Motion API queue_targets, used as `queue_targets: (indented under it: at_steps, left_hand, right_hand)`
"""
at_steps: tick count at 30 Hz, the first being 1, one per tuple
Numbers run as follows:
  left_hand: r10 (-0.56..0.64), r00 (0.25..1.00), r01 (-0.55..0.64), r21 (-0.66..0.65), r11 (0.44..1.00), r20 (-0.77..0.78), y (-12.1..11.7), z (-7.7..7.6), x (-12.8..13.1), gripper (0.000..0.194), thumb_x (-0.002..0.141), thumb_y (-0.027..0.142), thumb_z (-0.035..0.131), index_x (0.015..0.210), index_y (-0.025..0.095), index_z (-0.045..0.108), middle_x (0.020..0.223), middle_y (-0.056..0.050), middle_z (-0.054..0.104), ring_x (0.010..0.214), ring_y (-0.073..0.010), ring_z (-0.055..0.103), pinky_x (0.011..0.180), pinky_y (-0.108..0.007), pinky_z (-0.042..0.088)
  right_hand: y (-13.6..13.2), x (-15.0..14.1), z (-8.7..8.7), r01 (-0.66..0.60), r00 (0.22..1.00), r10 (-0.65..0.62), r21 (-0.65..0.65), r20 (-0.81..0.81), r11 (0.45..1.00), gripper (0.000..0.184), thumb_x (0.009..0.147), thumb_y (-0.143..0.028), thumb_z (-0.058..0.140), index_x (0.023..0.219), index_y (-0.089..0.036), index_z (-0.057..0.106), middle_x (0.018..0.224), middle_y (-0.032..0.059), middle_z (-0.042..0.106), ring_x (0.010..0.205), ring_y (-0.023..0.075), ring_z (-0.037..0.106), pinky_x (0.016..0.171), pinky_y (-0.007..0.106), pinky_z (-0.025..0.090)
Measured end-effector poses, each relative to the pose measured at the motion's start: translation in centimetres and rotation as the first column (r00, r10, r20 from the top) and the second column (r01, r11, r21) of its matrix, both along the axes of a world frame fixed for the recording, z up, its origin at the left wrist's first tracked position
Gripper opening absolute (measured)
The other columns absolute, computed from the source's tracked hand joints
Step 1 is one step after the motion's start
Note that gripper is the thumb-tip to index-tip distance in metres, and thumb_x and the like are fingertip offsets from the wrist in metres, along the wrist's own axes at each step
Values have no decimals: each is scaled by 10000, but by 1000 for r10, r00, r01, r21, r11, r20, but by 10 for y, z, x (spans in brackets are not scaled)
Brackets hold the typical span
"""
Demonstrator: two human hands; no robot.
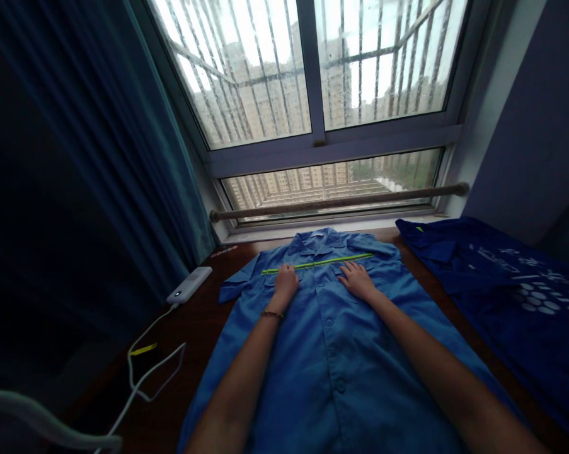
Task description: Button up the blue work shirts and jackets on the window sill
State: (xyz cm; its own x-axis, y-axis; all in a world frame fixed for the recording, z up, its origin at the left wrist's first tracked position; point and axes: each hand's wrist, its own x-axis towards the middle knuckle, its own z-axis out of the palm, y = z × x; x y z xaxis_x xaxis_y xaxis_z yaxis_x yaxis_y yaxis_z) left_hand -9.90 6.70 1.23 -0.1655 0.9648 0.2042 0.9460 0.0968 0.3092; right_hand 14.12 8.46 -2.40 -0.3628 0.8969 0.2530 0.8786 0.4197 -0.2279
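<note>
A blue short-sleeved button-up shirt [331, 353] lies spread front side up, its collar toward the window and a yellow-green stripe across the chest. My left hand [287, 284] rests on the chest at the stripe, beside the pocket on that side. Its fingers are curled in against the cloth. On the other side of the button line, my right hand [356, 279] lies flat over the pocket flap just under the stripe, fingers spread. A bracelet circles my left wrist.
A darker blue printed garment [501, 277] lies to the right on the brown wooden surface [203, 328]. At left are a white device [189, 285], its white cable [135, 384] and a small yellow object [143, 349]. A blue curtain [137, 126] hangs beside the barred window.
</note>
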Motion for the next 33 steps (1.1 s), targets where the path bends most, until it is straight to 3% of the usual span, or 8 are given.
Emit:
queue_targets:
  at_steps: [4,9,13,17,23,28,33]
  left_hand:
    - [-111,980,120,-43,992,168,33,-8,30,290,805,292,424,924,124,627,898,-96,641,813,-171,582,727,-251,421]
    - [-107,946,120,-24,992,306,58,-20,42,335,722,384,539,926,135,631,898,-97,649,820,-202,589,676,-263,420]
    - [-129,911,137,7,991,392,64,-29,39,343,698,308,566,989,130,607,926,-92,643,843,-195,582,705,-260,415]
    - [-160,872,166,28,986,462,71,-33,38,273,675,238,564,915,120,617,829,-66,640,772,-177,575,689,-256,414]
    - [-215,797,206,79,975,565,83,-39,32,219,602,96,550,814,104,605,710,-23,602,672,-138,546,619,-225,408]
    - [-266,726,223,149,963,635,84,-40,31,177,583,69,547,743,120,605,669,5,589,641,-118,534,596,-204,403]
    - [-242,684,172,170,970,688,79,-37,37,99,636,208,581,676,125,616,628,-15,603,643,-143,547,584,-224,412]
  right_hand:
    - [0,-1,1,5,1000,-5,-4,-12,1000,451,851,-421,357,1223,-180,442,1316,115,379,1222,260,276,985,448,181]
    - [-3,2,4,12,998,-11,13,-67,1000,418,829,-382,415,1181,-166,483,1289,125,413,1203,270,306,982,460,187]
    - [3,-4,12,-20,988,26,39,-154,999,295,820,-264,432,1036,-132,583,1186,120,510,1170,236,359,983,370,228]
    - [27,-36,21,-37,964,40,16,-263,999,270,826,-171,382,952,-144,619,987,73,626,938,146,543,848,227,364]
    - [61,-79,9,63,904,-63,-16,-423,998,220,761,-116,445,849,-150,643,830,59,659,782,154,592,712,230,419]
    - [69,-79,-5,78,844,-58,16,-533,997,183,725,-124,506,851,-167,631,790,32,642,716,139,580,666,223,425]
    - [71,-76,-8,41,808,-16,30,-589,999,134,730,-161,528,796,-163,644,793,36,625,700,133,564,688,229,419]
